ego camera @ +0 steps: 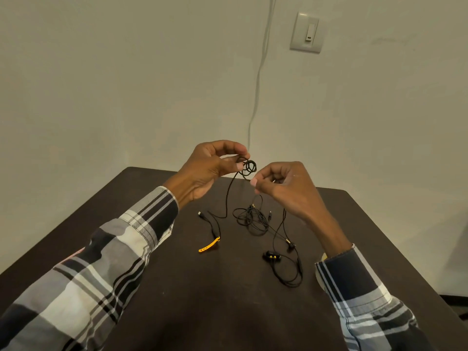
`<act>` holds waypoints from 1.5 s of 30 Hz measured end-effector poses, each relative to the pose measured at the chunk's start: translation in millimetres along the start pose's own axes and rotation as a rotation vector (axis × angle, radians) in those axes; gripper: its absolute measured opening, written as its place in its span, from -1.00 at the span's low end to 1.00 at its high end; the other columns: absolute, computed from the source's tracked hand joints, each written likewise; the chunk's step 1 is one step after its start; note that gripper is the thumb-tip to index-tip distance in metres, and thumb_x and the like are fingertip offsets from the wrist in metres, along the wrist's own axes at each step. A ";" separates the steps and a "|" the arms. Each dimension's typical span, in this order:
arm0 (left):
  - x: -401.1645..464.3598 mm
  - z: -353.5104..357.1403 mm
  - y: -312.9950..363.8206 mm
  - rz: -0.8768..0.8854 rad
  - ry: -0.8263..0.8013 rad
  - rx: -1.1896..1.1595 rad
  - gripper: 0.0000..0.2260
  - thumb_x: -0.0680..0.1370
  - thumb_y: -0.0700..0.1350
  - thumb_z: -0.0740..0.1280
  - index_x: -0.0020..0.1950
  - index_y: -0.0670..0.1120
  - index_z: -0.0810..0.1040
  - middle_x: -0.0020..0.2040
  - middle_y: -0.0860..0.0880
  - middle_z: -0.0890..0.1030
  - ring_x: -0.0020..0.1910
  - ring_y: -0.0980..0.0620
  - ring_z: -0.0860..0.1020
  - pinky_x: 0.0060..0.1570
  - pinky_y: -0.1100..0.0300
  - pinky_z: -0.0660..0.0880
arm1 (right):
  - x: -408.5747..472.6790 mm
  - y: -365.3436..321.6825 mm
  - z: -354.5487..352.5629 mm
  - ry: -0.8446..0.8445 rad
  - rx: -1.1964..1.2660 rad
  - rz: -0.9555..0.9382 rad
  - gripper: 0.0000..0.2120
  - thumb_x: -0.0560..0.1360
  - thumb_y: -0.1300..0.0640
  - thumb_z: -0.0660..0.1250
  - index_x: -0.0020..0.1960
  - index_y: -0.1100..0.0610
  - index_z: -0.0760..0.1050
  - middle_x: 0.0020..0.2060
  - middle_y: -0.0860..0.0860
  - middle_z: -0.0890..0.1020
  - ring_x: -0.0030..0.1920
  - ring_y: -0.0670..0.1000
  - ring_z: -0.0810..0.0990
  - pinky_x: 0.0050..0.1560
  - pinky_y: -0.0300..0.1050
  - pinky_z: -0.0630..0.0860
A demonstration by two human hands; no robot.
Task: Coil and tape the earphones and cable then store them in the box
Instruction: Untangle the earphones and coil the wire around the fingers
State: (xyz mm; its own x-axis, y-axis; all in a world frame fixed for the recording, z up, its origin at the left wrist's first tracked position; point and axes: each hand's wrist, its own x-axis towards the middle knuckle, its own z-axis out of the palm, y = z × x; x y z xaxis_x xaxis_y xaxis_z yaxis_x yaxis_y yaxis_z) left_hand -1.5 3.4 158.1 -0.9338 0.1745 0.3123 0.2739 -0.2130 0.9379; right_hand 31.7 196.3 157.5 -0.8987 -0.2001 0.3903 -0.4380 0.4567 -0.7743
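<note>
My left hand [207, 165] is raised above the table and pinches a small coil of black cable [249, 168] between thumb and fingers. From the coil the cable hangs down to the table and ends at a connector [200, 214] beside a yellow strap [209, 245]. My right hand [283, 183] hovers just right of the coil with fingers curled, thumb and forefinger close to the coil's lower edge; whether it pinches the cable is unclear. Black earphones with yellow accents [272, 257] lie on the table, their wire in a loose tangle [253, 219].
The dark brown table [177, 287] stands against a pale wall. A white cord [258, 79] runs down the wall behind the hands, with a light switch [307, 32] to its right. A pale round object [320, 269] shows partly behind my right sleeve.
</note>
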 end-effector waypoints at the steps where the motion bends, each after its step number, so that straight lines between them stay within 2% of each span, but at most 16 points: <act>1: 0.9 1.6 0.0 0.014 0.012 -0.020 -0.73 0.43 -0.50 0.38 0.04 -0.22 0.61 0.12 -0.26 0.65 0.15 -0.11 0.64 0.06 0.19 0.58 | -0.5 1.3 2.2 -0.043 -0.002 0.016 -0.92 0.49 0.12 0.48 -0.17 0.10 0.67 -0.32 -0.01 0.72 -0.30 -0.08 0.61 -0.21 -0.18 0.52; 5: 1.6 13.7 2.4 0.030 -0.018 -0.127 -0.73 0.44 -0.53 0.33 0.00 -0.22 0.60 0.04 -0.18 0.67 0.16 -0.10 0.64 0.11 0.19 0.58 | -1.2 10.8 10.7 -0.088 0.110 0.111 -0.91 0.52 0.15 0.45 -0.07 0.17 0.68 -0.29 0.05 0.73 -0.39 -0.13 0.58 -0.32 -0.31 0.49; 10: -0.1 23.7 -2.4 0.020 -0.019 -0.234 -0.70 0.47 -0.57 0.23 0.01 -0.24 0.58 0.01 -0.16 0.65 0.04 -0.02 0.66 0.03 0.27 0.59 | 0.1 18.4 15.2 0.029 0.355 0.182 -0.90 0.51 0.21 0.45 -0.06 0.26 0.68 -0.33 0.09 0.69 -0.39 -0.07 0.53 -0.36 -0.26 0.45; 13: -0.5 23.1 -11.6 0.000 0.001 -0.121 -0.73 0.49 -0.52 0.27 0.02 -0.21 0.60 0.02 -0.14 0.66 0.03 -0.01 0.64 0.04 0.23 0.60 | 1.2 20.3 15.0 0.141 0.486 0.195 -0.90 0.49 0.24 0.47 -0.11 0.30 0.68 -0.34 0.10 0.68 -0.40 -0.07 0.52 -0.37 -0.24 0.46; 16: -2.9 27.0 -19.1 -0.008 -0.004 0.004 -0.76 0.50 -0.44 0.36 0.02 -0.13 0.64 0.02 -0.09 0.68 0.00 0.00 0.64 0.03 0.17 0.61 | 2.1 22.2 15.1 0.182 0.531 0.198 -0.92 0.46 0.30 0.45 -0.17 0.32 0.66 -0.34 0.12 0.66 -0.41 -0.06 0.50 -0.39 -0.25 0.44; 19: -2.0 31.1 -20.7 0.055 0.063 0.152 -0.78 0.47 -0.38 0.44 -0.03 -0.08 0.67 0.00 -0.09 0.70 -0.06 0.00 0.66 0.01 0.08 0.63 | 1.4 24.0 16.4 0.225 0.544 0.215 -0.95 0.42 0.35 0.43 -0.18 0.36 0.64 -0.36 0.11 0.63 -0.43 -0.06 0.45 -0.42 -0.25 0.36; 23: 2.0 30.5 -20.2 0.187 0.137 0.417 -0.90 0.43 -0.19 0.54 -0.10 -0.05 0.69 -0.24 -0.02 0.59 -0.34 0.07 0.51 -0.25 0.16 0.51 | 0.2 24.8 15.6 0.291 0.547 0.221 -0.94 0.43 0.32 0.45 -0.22 0.26 0.64 -0.43 0.06 0.58 -0.49 -0.10 0.31 -0.46 -0.29 0.22; 25: 1.9 30.9 -17.9 0.176 0.120 0.461 -0.90 0.46 -0.17 0.52 -0.05 -0.09 0.69 -0.22 -0.06 0.62 -0.37 0.03 0.57 -0.27 0.16 0.55 | 0.2 24.9 15.1 0.317 0.528 0.214 -0.91 0.44 0.29 0.47 -0.24 0.23 0.63 -0.48 0.02 0.52 -0.52 -0.13 0.29 -0.47 -0.32 0.20; 27: -0.6 33.2 -15.9 0.145 0.056 0.445 -0.84 0.52 -0.26 0.44 0.08 -0.12 0.66 -0.07 -0.11 0.67 -0.21 -0.03 0.69 -0.17 0.12 0.64 | 0.9 24.9 15.4 0.343 0.515 0.195 -0.89 0.43 0.29 0.48 -0.26 0.23 0.62 -0.52 -0.03 0.46 -0.54 -0.18 0.31 -0.48 -0.37 0.24; 29: -3.9 36.1 -14.5 0.095 -0.005 0.399 -0.70 0.53 -0.35 0.35 0.22 -0.12 0.62 0.06 -0.09 0.67 -0.02 0.01 0.69 -0.04 0.08 0.66 | 1.6 25.1 16.5 0.371 0.497 0.167 -0.89 0.42 0.29 0.50 -0.27 0.22 0.63 -0.55 -0.08 0.45 -0.53 -0.20 0.33 -0.47 -0.41 0.28; 32: -6.6 38.6 -12.8 0.019 -0.059 0.324 -0.67 0.54 -0.22 0.41 0.31 -0.11 0.58 0.14 -0.06 0.65 0.11 0.02 0.65 0.03 0.07 0.64 | 1.2 26.9 20.1 0.432 0.437 0.121 -0.91 0.43 0.26 0.50 -0.25 0.23 0.66 -0.55 -0.12 0.51 -0.48 -0.19 0.41 -0.40 -0.37 0.38; 35: -5.5 43.0 -14.5 0.028 -0.047 0.430 -0.63 0.53 -0.08 0.45 0.32 -0.10 0.57 0.14 -0.01 0.65 0.06 0.03 0.66 0.00 0.14 0.64 | 0.3 28.5 25.5 0.467 0.357 0.082 -0.86 0.45 0.19 0.50 -0.28 0.14 0.67 -0.53 -0.08 0.54 -0.45 -0.12 0.44 -0.36 -0.29 0.43; 38: -3.0 45.1 -15.8 0.013 0.010 0.373 -0.76 0.58 -0.22 0.36 0.24 -0.12 0.62 0.09 -0.06 0.68 0.05 0.03 0.66 -0.04 0.16 0.64 | 0.7 29.5 27.9 0.468 0.358 0.080 -0.83 0.44 0.20 0.50 -0.32 0.10 0.65 -0.50 -0.04 0.56 -0.42 -0.07 0.44 -0.33 -0.23 0.43; 41: -0.5 39.3 -10.1 0.002 0.049 0.239 -0.82 0.60 -0.26 0.31 0.16 -0.16 0.65 0.04 -0.08 0.70 0.03 0.03 0.68 -0.07 0.16 0.64 | -0.3 29.7 21.9 0.454 0.419 0.128 -0.89 0.44 0.21 0.52 -0.26 0.16 0.67 -0.51 -0.04 0.54 -0.46 -0.14 0.43 -0.35 -0.33 0.42; 45: -0.8 28.8 1.4 -0.076 -0.017 0.161 -0.83 0.61 -0.22 0.29 0.10 -0.15 0.67 -0.04 -0.07 0.72 -0.23 0.05 0.66 -0.35 0.31 0.50 | -0.4 28.2 10.6 0.374 0.592 0.236 -0.89 0.45 0.22 0.51 -0.16 0.26 0.65 -0.49 -0.03 0.53 -0.52 -0.16 0.38 -0.49 -0.32 0.29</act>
State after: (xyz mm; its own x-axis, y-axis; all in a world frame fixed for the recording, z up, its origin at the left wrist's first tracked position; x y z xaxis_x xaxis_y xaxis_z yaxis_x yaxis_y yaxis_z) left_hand 6.2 30.7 163.5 -0.9494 0.2012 0.2410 0.2375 -0.0420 0.9705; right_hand 19.4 200.1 130.2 -0.9488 0.2029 0.2422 -0.2686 -0.1147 -0.9564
